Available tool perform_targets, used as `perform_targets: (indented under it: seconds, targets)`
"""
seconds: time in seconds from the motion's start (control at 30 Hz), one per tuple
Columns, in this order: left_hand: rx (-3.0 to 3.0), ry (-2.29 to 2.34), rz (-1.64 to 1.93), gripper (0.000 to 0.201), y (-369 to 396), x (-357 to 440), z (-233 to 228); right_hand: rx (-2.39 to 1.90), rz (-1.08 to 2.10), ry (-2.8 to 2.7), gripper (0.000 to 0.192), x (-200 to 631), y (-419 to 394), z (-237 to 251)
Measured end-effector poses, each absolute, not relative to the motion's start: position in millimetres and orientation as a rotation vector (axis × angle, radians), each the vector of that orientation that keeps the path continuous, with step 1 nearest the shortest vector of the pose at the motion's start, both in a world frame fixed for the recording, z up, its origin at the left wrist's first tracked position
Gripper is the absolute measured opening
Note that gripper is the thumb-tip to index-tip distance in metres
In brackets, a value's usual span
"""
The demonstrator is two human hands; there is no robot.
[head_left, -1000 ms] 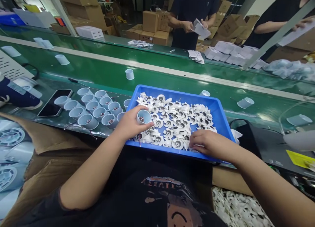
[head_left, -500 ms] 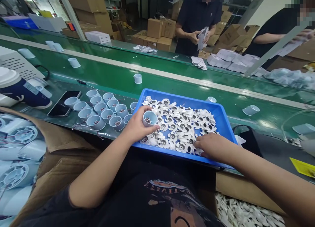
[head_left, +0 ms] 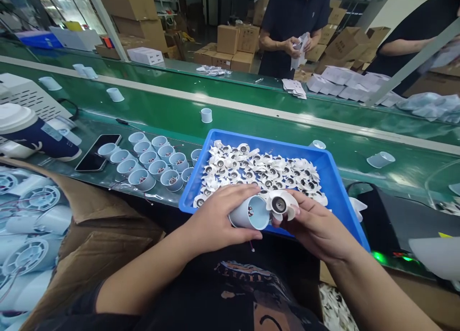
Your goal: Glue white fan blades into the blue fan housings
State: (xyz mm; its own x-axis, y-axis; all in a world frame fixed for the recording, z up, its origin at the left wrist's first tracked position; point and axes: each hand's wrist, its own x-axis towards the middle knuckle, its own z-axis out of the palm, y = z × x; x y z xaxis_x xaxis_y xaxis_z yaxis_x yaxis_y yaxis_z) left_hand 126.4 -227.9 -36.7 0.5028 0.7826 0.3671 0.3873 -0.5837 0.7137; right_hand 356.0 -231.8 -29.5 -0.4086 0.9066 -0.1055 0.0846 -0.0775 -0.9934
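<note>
Two hands (head_left: 219,221) (head_left: 316,225), cup (head_left: 248,212), impeller (head_left: 280,205).

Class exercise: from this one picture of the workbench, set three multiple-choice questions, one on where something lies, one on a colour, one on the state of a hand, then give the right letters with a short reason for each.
1. Where does the phone lie?
A. left of the grouped cups
B. inside the tray
C. on the cardboard boxes

2. What colour is the tray that holds the loose fan blades?
A. red
B. blue
C. yellow

3. What is the right hand doing?
A. resting flat on the belt
B. holding a phone
C. gripping a white fan blade beside the cup

Answers:
1 A: the phone lies flat just left of the grouped cups.
2 B: the tray's rim and walls are blue.
3 C: the right hand's fingers pinch a white fan blade next to the cup gripped by the left hand.
</note>
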Motion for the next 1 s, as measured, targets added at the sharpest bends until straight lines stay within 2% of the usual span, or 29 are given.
perform_targets:
  seconds: [0.17,0.27,0.37,0.47,0.6,0.77,0.83,0.93,1.0]
  targets:
    - [2.275,0.931,0.981,0.068,-227,134,-37,-0.992,1.544,-1.470,0.032,354,-235,-18]
    - [2.315,0.938,1.044,0.063,-228,139,-36,-1.109,1.148,-1.825,0.015,354,-242,-3]
    - [2.368,0.924,1.116,0.051,-233,146,-34,-1.150,0.659,-2.156,0.012,347,-247,8]
    - [2.380,0.969,1.252,0.040,-240,154,-33,-1.100,0.505,-2.206,0.012,338,-245,7]
    - [2.334,1.071,1.311,0.040,-240,157,-34,-1.089,0.473,-2.143,0.006,342,-239,-2]
    - [2.154,1.110,1.093,0.056,-229,156,-45,-1.049,0.567,-2.221,0.035,365,-248,-1]
    - [2.132,1.089,1.028,0.063,-227,157,-48,-1.074,0.446,-2.271,0.036,372,-254,-6]
    - [2.259,0.931,1.010,0.069,-220,154,-41,-1.124,0.256,-2.333,0.055,389,-261,-21]
    - [2.372,0.969,0.958,0.071,-207,148,-27,-1.125,0.221,-2.254,0.043,408,-267,-32]
